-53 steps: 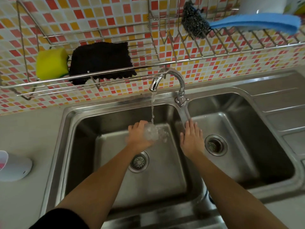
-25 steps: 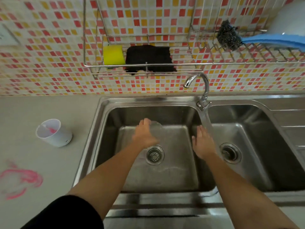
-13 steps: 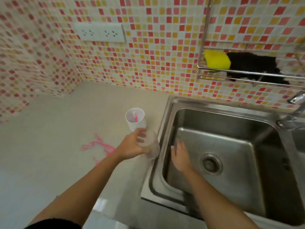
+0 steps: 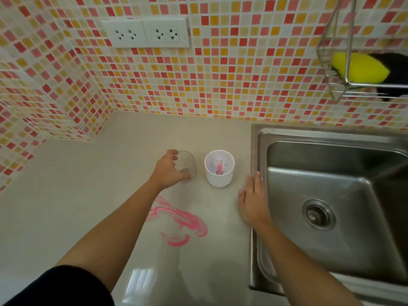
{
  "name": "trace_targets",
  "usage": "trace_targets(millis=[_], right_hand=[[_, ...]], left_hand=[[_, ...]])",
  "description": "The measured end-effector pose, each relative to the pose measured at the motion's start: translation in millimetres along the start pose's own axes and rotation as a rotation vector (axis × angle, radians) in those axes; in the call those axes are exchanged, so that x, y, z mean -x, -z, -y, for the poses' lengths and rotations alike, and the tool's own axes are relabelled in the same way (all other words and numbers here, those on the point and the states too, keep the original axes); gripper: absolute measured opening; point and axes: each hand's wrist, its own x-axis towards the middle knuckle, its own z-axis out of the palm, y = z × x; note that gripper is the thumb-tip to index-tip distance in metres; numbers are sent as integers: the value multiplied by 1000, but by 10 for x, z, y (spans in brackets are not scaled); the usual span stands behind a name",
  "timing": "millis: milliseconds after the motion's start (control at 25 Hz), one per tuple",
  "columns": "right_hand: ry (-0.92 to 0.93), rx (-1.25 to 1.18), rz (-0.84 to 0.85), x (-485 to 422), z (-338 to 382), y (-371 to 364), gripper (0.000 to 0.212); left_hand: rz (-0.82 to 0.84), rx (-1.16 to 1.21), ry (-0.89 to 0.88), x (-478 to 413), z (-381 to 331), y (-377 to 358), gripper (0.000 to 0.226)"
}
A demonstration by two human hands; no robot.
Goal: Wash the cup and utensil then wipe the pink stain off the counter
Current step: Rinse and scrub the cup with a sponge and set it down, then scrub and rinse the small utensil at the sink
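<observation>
Pink, red and yellow mosaic tiles (image 4: pixel 220 85) cover both walls, bearing two white sockets (image 4: pixel 145 33) and a wire rack (image 4: pixel 373 86).

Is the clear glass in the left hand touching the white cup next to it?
Apart. The head view shows a strip of bare counter between the clear glass and the white cup; the left hand grips the glass.

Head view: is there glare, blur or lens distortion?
In the head view, bright glare lies on the counter near the bottom edge; the wide lens curves the rows of the tiled wall; the clear cup held by the left hand looks faint.
</observation>
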Motion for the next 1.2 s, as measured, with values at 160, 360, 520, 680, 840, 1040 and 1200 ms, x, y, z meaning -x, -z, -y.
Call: trace_targets(millis=[160,360,520,680,840,1040,1200], right_hand=[[-40,10,4,-17,11,-11,69],[-16,-25,17,16,41,80,72],[100,-108,86,-124,158,188,100],[153,-408,118,-333,384,166,107],[121,-567,74,-368,421,69,93],[50,-581,106,-364,430,-25,89],[34,-564,101,-333,445,-8,88]], left_hand=[[36,-41,-2,-82,75,4,92],[232,-235,-99,-31,-114,192,123],[55,-41,-442,-134,-557,189,54],[357,-195,-508,-144,-669,-87,33],[357,-251,-573,-125,-680,-163,29],[358,-330,-577,-92,-693,-229,17],[361,-236,-530,-55,-727,-212,19]])
